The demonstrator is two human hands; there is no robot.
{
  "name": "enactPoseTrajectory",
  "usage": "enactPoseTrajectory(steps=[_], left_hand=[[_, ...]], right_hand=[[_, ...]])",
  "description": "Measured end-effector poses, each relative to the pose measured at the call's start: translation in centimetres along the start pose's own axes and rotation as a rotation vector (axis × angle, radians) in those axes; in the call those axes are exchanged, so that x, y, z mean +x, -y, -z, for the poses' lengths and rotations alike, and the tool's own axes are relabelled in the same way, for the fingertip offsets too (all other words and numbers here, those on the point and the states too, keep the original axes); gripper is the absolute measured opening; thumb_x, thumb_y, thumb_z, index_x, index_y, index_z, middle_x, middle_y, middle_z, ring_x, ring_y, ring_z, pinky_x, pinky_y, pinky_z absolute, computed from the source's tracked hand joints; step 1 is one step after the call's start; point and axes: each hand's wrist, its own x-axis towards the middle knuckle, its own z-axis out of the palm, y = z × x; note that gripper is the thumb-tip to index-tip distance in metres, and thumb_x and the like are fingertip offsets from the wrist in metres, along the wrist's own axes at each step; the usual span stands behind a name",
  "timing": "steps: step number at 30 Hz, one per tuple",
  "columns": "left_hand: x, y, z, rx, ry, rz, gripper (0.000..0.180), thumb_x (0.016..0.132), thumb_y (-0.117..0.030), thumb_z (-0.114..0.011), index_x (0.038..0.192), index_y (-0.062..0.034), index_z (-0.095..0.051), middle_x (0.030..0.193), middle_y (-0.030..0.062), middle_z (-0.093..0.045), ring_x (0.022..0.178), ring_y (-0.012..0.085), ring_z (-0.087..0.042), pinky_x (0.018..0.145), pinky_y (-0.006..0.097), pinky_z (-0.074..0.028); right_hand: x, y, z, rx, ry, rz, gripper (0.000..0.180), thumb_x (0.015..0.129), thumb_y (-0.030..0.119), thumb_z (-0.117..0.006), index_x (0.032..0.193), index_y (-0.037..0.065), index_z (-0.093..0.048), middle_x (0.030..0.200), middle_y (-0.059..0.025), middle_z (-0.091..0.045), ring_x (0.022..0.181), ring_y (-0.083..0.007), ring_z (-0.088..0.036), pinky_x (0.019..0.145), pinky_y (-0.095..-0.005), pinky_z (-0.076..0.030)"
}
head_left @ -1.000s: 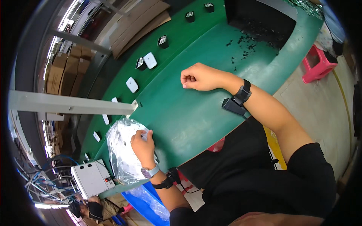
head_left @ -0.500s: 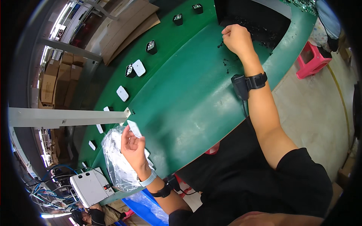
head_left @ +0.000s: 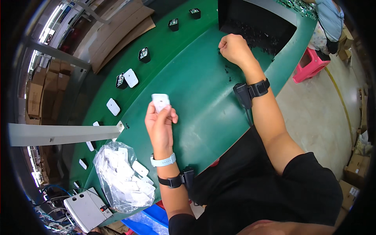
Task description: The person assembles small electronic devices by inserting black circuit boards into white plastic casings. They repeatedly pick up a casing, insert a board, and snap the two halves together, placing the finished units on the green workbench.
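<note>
Between thumb and fingers, my left hand [head_left: 159, 131] grips a white plastic cover [head_left: 159, 101], a flat rounded rectangle with a small hole, raised above the green table. My right hand [head_left: 237, 50] is closed at the table's far right, beside scattered small black parts [head_left: 227, 70]; whatever its fingers hold is hidden. Below my left hand, a clear plastic bag [head_left: 102, 166] lies open with many similar white covers [head_left: 124, 172] in it. On the green belt stands a black box [head_left: 121, 81] with a white cover [head_left: 131, 78] leaning against it.
Several more black boxes [head_left: 144, 55] and loose white covers [head_left: 113, 107] line the belt. A black tray [head_left: 256, 23] with small black parts stands at the far right. A pale metal post [head_left: 66, 134] juts in from the left. A grey box [head_left: 87, 209] sits at lower left.
My left hand has moved away from the bag, up and to the right over the table, carrying the white cover. My right hand stays closed near the small black parts. The view has shifted slightly.
</note>
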Motion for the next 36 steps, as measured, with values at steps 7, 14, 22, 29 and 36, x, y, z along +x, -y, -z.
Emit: enactPoseTrajectory(steps=[7,14,22,29,36], left_hand=[[-0.1,1.5,0.3,0.190,-0.121,-0.089,0.049,0.088,0.005,-0.067,0.134,0.0051,-0.053,0.099,0.0102,-0.067,0.064,0.0103,-0.058,0.051,0.023,-0.046],[-0.4,1.9,-0.4,0.250,-0.114,-0.127,0.048,0.089,0.007,-0.067,0.135,0.0076,-0.052,0.101,0.0120,-0.067,0.066,0.0087,-0.062,0.051,0.021,-0.049],[-0.6,3.0,-0.3,0.469,-0.119,-0.290,0.047,0.092,0.005,-0.065,0.137,0.0050,-0.052,0.104,0.0109,-0.067,0.070,0.0090,-0.063,0.056,0.022,-0.055],[-0.5,3.0,-0.2,0.493,-0.116,-0.321,0.037,0.091,0.005,-0.065,0.128,0.0033,-0.061,0.106,0.0086,-0.064,0.075,0.0110,-0.066,0.058,0.024,-0.058],[-0.5,2.7,-0.5,0.324,-0.094,-0.234,0.035,0.095,0.002,-0.062,0.128,0.0092,-0.055,0.099,0.0134,-0.068,0.074,0.0145,-0.066,0.060,0.028,-0.059]], right_hand=[[-1.6,4.0,0.7,0.523,0.067,0.237,0.009,0.083,0.000,-0.067,0.091,-0.002,-0.066,0.082,-0.0049,-0.069,0.074,-0.0101,-0.065,0.069,-0.0250,-0.054],[-8.3,10.6,-4.6,0.815,0.361,0.605,0.014,0.081,0.002,-0.072,0.089,0.003,-0.061,0.079,-0.0016,-0.066,0.066,-0.0093,-0.060,0.062,-0.0240,-0.051],[-8.7,10.6,-5.3,0.713,0.254,0.636,0.015,0.080,0.002,-0.072,0.088,0.004,-0.060,0.076,-0.0023,-0.064,0.064,-0.0114,-0.060,0.060,-0.0243,-0.050],[-8.8,10.7,-5.1,0.732,0.317,0.558,0.015,0.081,-0.004,-0.072,0.086,0.001,-0.058,0.081,-0.0050,-0.068,0.066,-0.0089,-0.060,0.058,-0.0243,-0.051],[-8.9,10.7,-5.3,0.768,0.270,0.593,0.018,0.081,-0.005,-0.070,0.081,0.001,-0.053,0.081,-0.0071,-0.068,0.068,-0.0098,-0.061,0.063,-0.0258,-0.053]])
